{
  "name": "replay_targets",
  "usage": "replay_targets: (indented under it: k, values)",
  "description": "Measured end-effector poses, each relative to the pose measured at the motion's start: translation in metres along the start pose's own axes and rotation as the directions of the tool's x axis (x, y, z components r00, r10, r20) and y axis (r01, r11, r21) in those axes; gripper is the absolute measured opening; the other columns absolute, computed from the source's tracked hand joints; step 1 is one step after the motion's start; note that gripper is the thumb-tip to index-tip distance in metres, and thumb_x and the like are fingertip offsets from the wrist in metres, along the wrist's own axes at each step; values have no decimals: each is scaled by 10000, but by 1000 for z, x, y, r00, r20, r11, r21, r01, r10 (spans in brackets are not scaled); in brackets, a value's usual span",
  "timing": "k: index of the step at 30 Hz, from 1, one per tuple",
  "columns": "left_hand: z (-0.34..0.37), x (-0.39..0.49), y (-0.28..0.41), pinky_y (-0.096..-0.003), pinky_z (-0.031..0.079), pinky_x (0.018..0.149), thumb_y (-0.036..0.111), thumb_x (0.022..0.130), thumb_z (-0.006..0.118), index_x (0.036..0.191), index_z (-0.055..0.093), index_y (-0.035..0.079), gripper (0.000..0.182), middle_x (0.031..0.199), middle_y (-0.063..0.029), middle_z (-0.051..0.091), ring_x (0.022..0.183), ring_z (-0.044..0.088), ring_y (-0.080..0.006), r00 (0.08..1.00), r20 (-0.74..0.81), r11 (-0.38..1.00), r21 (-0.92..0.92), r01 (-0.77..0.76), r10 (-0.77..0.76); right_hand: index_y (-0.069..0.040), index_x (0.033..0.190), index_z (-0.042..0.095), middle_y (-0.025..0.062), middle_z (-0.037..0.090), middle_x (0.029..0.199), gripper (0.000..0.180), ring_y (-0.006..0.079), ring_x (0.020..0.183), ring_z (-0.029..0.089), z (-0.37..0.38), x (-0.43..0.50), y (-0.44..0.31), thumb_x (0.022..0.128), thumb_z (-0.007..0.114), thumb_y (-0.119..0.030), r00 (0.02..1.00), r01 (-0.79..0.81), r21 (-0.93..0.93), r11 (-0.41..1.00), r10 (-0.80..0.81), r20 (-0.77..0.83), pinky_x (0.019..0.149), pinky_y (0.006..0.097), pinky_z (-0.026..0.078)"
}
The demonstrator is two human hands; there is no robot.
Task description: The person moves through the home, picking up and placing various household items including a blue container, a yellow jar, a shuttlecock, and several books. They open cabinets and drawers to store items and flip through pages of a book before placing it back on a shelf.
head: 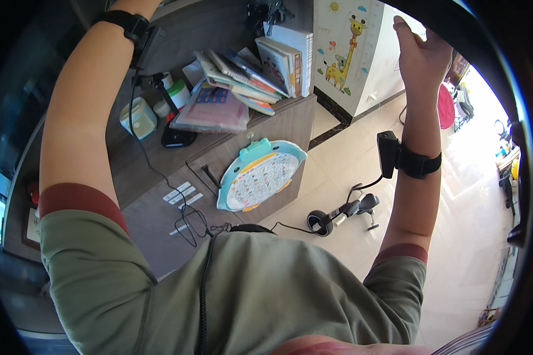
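My left arm is raised at the left of the view, and its hand is out of view past the top edge. A black strap with a small device (pixel 146 46) sits around that wrist. My right hand (pixel 426 55) is raised at the upper right, thumb up; the dark rim of the view hides its fingers. A second strapped device (pixel 387 153) is on my right forearm, with a cable running from it. Before me is a wooden cabinet shelf (pixel 160 153) holding a leaning pile of books (pixel 244 80) and a plastic document sleeve (pixel 213 108).
On the shelf stand a pale box-shaped device (pixel 138 117) and a green-and-white container (pixel 177 93). A whale-shaped learning board (pixel 262 175) hangs on the cabinet front. A small wheeled ride-on toy (pixel 346 213) stands on the tiled floor (pixel 333 164). Loose cables hang near my torso.
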State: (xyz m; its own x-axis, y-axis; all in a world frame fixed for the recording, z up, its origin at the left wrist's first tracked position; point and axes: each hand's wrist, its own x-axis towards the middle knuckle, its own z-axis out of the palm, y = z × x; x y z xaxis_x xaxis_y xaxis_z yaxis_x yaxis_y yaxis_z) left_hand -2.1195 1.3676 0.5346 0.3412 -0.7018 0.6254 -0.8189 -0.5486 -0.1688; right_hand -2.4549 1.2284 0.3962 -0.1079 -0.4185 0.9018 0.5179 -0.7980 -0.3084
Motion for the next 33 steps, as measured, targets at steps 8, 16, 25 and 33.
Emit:
replay_targets:
  k: [8,16,25,33]
  values:
    - [-70,-124,43,-406,511,671,250,883,633,800,663,-30,294,934,-168,697,785,664,-279,908,-359,842,-403,-359,216,71,1267,468,169,632,1063,506,213,876,661,30,-10,-7,811,671,-5,991,-84,-277,957,110,80,664,312,555]
    - [-19,-297,-21,-247,444,635,35,872,676,885,688,-28,66,890,-87,681,777,608,-120,966,-148,688,-680,-256,213,-56,1254,536,180,592,1178,527,311,1055,599,114,-26,3,753,696,-88,898,319,-407,856,-136,417,871,411,503]
    - [73,-455,-68,-216,381,575,21,916,632,846,672,-46,106,920,-83,675,712,551,-83,957,201,458,-845,278,-210,-44,1325,520,216,507,1334,650,392,1279,447,161,-27,37,703,704,-84,839,484,-461,744,-244,487,1099,448,365]
    - [98,-505,-54,-209,389,590,36,922,639,860,672,-45,107,899,-57,662,690,522,-60,861,348,197,-876,439,-371,11,1357,438,243,484,1365,738,364,1253,493,106,-127,83,743,788,-200,873,411,-460,787,-194,447,1045,428,428]
